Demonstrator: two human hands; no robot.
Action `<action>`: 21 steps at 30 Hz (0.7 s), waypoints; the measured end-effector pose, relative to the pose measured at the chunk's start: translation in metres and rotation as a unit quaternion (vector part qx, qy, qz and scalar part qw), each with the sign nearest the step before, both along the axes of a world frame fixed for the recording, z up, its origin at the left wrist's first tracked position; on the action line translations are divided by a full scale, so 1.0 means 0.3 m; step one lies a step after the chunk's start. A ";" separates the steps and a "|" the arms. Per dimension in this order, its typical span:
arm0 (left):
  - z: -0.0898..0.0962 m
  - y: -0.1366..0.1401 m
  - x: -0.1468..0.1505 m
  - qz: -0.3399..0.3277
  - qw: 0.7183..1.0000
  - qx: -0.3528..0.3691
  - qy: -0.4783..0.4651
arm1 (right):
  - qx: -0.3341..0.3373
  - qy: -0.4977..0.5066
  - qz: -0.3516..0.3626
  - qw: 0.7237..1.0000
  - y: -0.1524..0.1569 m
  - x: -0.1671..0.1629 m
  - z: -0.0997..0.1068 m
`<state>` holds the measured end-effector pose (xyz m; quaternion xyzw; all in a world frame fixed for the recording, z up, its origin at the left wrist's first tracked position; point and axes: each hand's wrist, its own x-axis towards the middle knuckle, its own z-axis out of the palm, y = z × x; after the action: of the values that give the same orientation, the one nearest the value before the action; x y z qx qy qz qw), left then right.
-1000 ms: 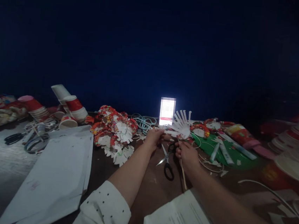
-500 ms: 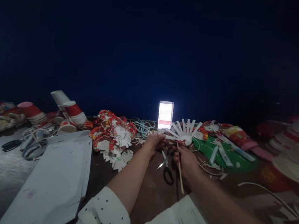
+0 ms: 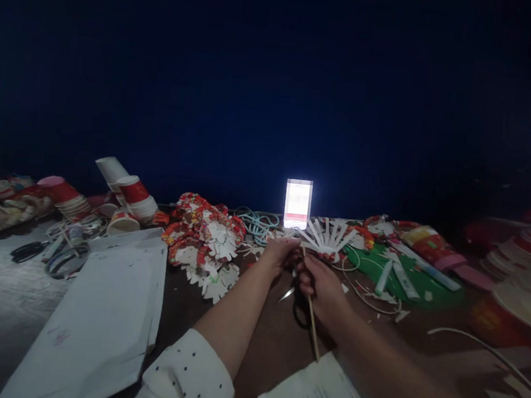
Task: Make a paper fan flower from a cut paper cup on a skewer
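My right hand [image 3: 320, 285] is closed around a thin wooden stick [image 3: 313, 329], which slants down toward me. My left hand [image 3: 280, 255] is pinched at the stick's upper end, fingertips almost meeting the right hand; what it grips is too small to make out. Just behind both hands lies a white paper cup cut into spread strips [image 3: 329, 250]. Scissors with black handles [image 3: 299, 312] rest on the table under my hands, partly hidden by the right hand and the stick.
A glowing phone screen [image 3: 297, 203] stands behind the hands. Cut red-and-white cup pieces [image 3: 217, 238] and blue cord [image 3: 257, 225] lie left of it. Glue tubes [image 3: 401, 279] lie on a green sheet [image 3: 362, 266]. White board [image 3: 99, 308], stacked cups [image 3: 136, 199] and printed paper [image 3: 317, 395] are around.
My hands have come closer together, bringing the stick's upper end to my left fingertips. The strip-cut cup, earlier at the right fingers, now sits behind the hands. The scissors are more covered.
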<state>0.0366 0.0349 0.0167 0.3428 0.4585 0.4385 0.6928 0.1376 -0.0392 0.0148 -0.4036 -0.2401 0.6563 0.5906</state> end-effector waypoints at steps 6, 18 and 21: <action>-0.017 -0.008 0.007 -0.052 0.997 0.014 -0.046 | 0.007 0.022 0.021 0.999 0.063 0.054 -0.001; -0.051 0.008 0.017 0.007 1.000 0.019 0.008 | -0.011 -0.030 -0.020 0.999 0.042 0.034 -0.004; -0.044 0.004 0.020 0.017 1.000 0.011 0.019 | -0.019 -0.044 -0.026 0.999 0.041 0.030 -0.004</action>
<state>0.0427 0.0361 0.0034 0.3507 0.4722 0.4490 0.6726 0.1466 -0.0270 0.0136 -0.4493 -0.2423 0.6267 0.5888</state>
